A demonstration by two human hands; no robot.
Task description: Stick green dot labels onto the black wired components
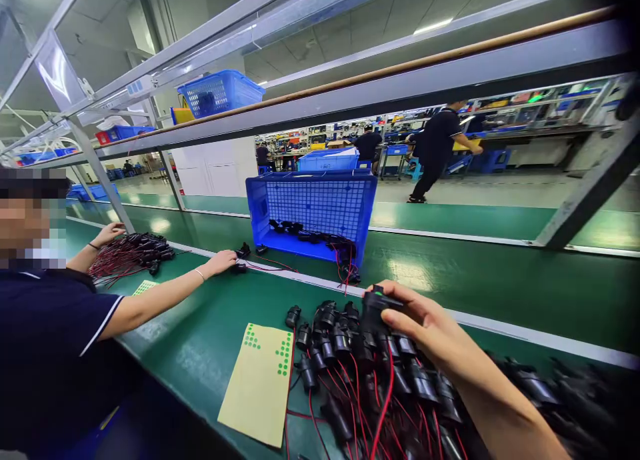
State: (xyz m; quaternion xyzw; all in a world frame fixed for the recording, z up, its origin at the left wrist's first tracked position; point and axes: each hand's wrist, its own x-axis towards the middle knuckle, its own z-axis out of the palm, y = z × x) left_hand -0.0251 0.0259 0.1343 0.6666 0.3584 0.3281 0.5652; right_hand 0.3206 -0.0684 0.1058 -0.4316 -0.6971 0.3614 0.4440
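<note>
My right hand (425, 317) comes in from the lower right. Its thumb and fingers are closed round a black cylindrical part with wires (373, 313), which has a green dot near its top. Red wire hangs below it. Under and around the hand lies a pile of similar black parts (343, 340) with red and dark leads. A pale yellow sheet (260, 387) with green round stickers, some spots bare, lies left of the pile. My left hand is out of view.
A blue crate (311, 213) lies on its side behind the pile, black parts inside and spilling out. At left, a co-worker (55, 327) reaches toward black parts beside another wired heap (135, 250). A metal shelf frame (300, 90) crosses above, carrying a blue basket (223, 92).
</note>
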